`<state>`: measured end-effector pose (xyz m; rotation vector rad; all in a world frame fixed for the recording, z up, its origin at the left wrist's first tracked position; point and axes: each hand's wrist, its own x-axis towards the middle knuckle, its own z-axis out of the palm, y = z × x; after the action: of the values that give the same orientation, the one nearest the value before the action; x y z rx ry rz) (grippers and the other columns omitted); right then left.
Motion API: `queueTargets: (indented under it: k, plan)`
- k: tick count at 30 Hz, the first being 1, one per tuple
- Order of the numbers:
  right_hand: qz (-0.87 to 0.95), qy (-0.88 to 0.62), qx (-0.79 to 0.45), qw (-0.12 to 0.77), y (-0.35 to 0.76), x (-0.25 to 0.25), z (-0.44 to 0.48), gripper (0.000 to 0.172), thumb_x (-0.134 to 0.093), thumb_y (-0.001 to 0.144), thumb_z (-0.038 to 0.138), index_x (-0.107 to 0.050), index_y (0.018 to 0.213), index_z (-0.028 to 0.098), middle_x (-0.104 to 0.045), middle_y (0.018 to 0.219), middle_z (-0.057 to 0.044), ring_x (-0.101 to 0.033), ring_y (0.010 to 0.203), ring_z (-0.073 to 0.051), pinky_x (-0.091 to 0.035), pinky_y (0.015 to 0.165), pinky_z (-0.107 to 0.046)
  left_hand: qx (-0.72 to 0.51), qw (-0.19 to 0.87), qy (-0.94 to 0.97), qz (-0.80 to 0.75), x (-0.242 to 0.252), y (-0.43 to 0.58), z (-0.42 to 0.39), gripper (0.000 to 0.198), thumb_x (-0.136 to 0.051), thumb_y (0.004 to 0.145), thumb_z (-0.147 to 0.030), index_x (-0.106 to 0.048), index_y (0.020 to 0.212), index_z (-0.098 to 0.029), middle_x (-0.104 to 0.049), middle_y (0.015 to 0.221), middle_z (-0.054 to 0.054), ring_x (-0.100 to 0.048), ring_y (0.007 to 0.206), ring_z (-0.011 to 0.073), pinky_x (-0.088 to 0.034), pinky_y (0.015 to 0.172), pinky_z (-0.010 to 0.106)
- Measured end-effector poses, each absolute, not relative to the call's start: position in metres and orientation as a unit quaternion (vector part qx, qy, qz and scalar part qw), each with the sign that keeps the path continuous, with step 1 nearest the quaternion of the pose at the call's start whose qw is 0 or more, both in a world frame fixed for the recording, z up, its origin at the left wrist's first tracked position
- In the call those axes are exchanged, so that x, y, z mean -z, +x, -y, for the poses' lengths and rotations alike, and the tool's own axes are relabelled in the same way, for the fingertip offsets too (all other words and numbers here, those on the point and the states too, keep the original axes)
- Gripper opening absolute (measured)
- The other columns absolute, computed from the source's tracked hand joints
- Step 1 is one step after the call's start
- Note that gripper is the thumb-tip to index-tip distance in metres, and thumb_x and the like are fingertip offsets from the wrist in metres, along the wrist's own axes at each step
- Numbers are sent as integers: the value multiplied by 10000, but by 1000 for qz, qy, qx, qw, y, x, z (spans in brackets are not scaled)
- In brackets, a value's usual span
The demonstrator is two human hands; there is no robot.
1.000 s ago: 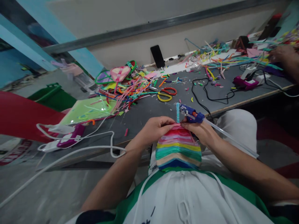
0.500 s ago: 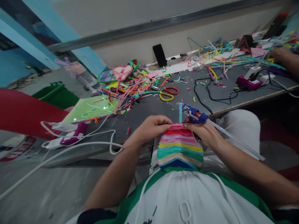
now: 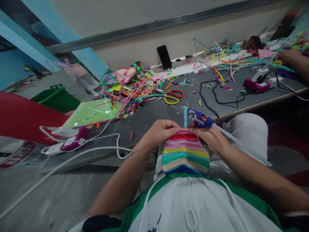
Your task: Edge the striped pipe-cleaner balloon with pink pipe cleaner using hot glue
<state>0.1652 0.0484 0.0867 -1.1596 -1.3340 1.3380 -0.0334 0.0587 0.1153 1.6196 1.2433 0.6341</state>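
Rows of pipe cleaners in pink, red, yellow, green, beige and blue form a striped piece against my lap. My left hand pinches the left side of its narrow pink top edge between thumb and fingers. At the right end of that edge, my right hand pinches with its thumb; its other fingers are partly hidden. A blue hot glue gun with a long clear glue stick rests in the same hand, its nozzle pointing left. A light blue twisted strip stands up from the pink edge.
Loose pipe cleaners and scissors lie on the grey table. A phone leans on the wall. Purple-and-white power adapters with cables sit left. Another person's hand is at far right.
My hands keep their pinch on the pink edge, with the left fingertips slightly nearer the right ones. The whole view has shifted slightly.
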Motion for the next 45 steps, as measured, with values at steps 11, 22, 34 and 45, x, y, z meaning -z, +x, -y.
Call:
queueTargets:
  k: [11,22,34,45]
  plan:
    - [458,-421,-618,481,182,-81,-47,233,-674,709,403,-577,770,200,-612,713,10,-564,652,-151,-425,609,-269,-290,520,608,-526,-116,-33,-55,269,-686,706,-347,-715,824,-107,-690,692,29,-576,606,112,-438,582,199]
    - [506,-411,-593,473,183,-81,-50,226,-699,674,377,-606,756,188,-604,704,16,-549,648,-144,-417,611,-273,-289,543,592,-521,-119,-32,-54,296,-710,684,-360,-709,813,-95,-692,700,39,-588,610,120,-452,605,215]
    - [546,-468,-536,442,175,-81,-51,250,-669,674,402,-612,794,190,-624,745,-15,-572,713,-183,-447,638,-296,-286,524,609,-523,-117,-31,-54,278,-688,709,-372,-710,821,-118,-689,698,24,-590,611,119,-451,591,205]
    - [573,-482,-504,430,179,-98,-45,199,-611,727,387,-611,777,194,-621,726,-11,-554,689,-177,-445,640,-299,-283,506,627,-521,-114,-33,-54,284,-654,742,-377,-713,857,-124,-692,726,31,-594,633,128,-449,601,209]
